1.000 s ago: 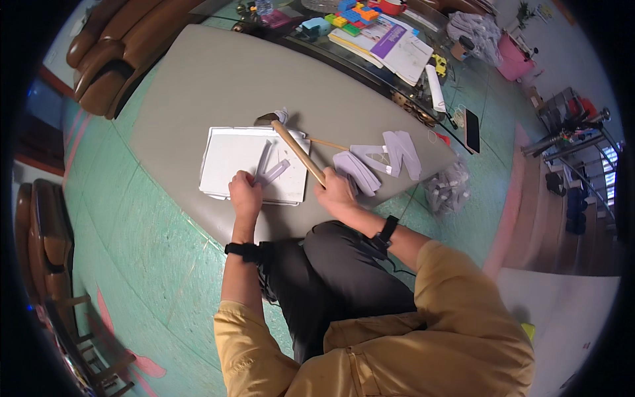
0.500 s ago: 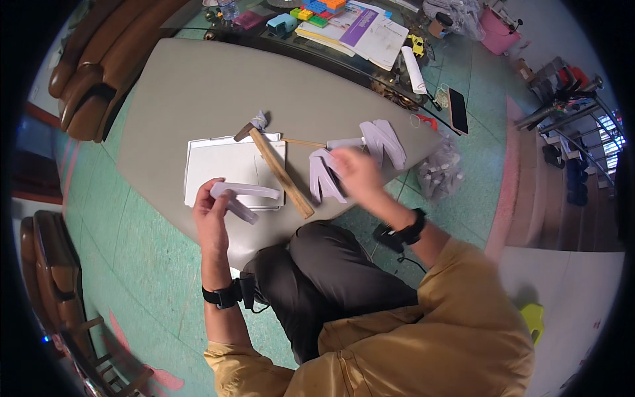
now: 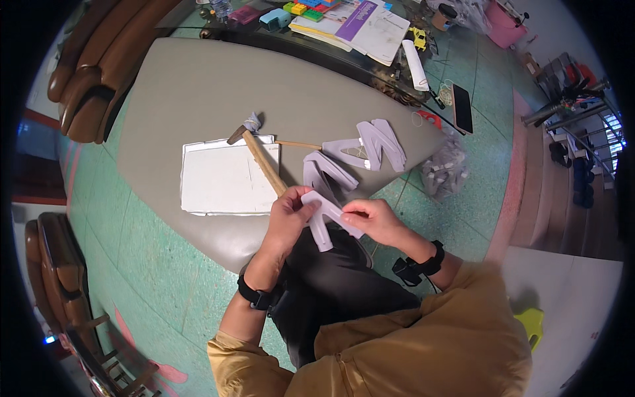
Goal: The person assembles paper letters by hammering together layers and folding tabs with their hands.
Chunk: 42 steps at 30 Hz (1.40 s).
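Above my knees, a pale lavender V-shaped plastic piece [image 3: 321, 233] is held between both hands. My left hand [image 3: 286, 221] pinches it near its bend, thumb on top. The fingers of my right hand [image 3: 380, 223] are closed on its right arm. Just beyond the hands lies a small stack of like lavender pieces [image 3: 331, 173]. Further right is a second group of such pieces [image 3: 380, 144]. A wooden-handled hammer [image 3: 264, 161] rests across the right edge of a white board [image 3: 225, 178]; its lower handle end is hidden by my left hand.
All this lies on a grey padded bench [image 3: 198, 86]. A thin wooden stick [image 3: 299, 144] runs beside the board. A clear bag of lavender pieces [image 3: 446, 169] sits off the right edge. Behind stands a dark table with booklets [image 3: 377, 30] and toy bricks [image 3: 307, 10].
My left hand has moved right with its V-shaped piece. My right hand has left the stack and come nearer to me, and now grips the piece too.
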Each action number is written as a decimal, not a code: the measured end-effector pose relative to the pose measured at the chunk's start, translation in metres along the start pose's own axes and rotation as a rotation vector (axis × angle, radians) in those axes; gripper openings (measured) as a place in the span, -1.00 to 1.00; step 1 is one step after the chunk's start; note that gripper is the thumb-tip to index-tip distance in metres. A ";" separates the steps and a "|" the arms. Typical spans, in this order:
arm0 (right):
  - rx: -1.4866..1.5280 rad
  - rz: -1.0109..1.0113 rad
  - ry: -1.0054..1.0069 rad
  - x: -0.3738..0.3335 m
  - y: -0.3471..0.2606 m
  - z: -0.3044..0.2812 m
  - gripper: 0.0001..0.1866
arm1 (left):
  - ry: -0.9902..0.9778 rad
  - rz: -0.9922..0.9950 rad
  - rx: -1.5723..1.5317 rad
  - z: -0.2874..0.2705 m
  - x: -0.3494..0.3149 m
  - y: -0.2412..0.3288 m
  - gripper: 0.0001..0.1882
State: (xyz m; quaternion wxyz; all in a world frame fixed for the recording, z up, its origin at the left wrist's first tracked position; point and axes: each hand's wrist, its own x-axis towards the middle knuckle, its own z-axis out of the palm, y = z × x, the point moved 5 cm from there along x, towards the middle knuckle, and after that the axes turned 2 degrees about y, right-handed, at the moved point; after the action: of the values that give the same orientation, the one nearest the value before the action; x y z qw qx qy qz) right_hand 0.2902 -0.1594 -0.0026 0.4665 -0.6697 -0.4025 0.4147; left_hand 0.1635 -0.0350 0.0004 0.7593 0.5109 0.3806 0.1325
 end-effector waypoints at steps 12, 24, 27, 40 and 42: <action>0.221 0.161 0.537 -0.009 0.066 -0.114 -0.85 | 0.339 0.017 0.919 -0.007 0.078 -0.021 -0.28; 0.144 0.157 0.516 -0.005 0.062 -0.123 -0.84 | 0.123 -0.190 -0.124 -0.033 0.057 -0.002 -0.91; 0.250 0.176 0.360 0.002 0.049 -0.106 -0.84 | 0.018 -0.219 -0.194 -0.015 0.054 -0.002 -0.92; 0.056 0.120 0.124 0.049 0.036 -0.030 -0.81 | 0.006 -0.279 -0.264 0.002 0.056 -0.013 -0.79; 0.008 0.126 0.151 0.049 0.036 -0.027 -0.84 | 0.025 -0.274 -0.244 0.003 0.056 -0.013 -0.80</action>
State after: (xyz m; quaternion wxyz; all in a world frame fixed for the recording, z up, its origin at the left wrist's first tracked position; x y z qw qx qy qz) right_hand 0.3372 -0.1301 -0.0402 0.4712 -0.7212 -0.3215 0.3931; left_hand 0.2012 -0.0103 -0.0352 0.8220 0.3565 0.4370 0.0792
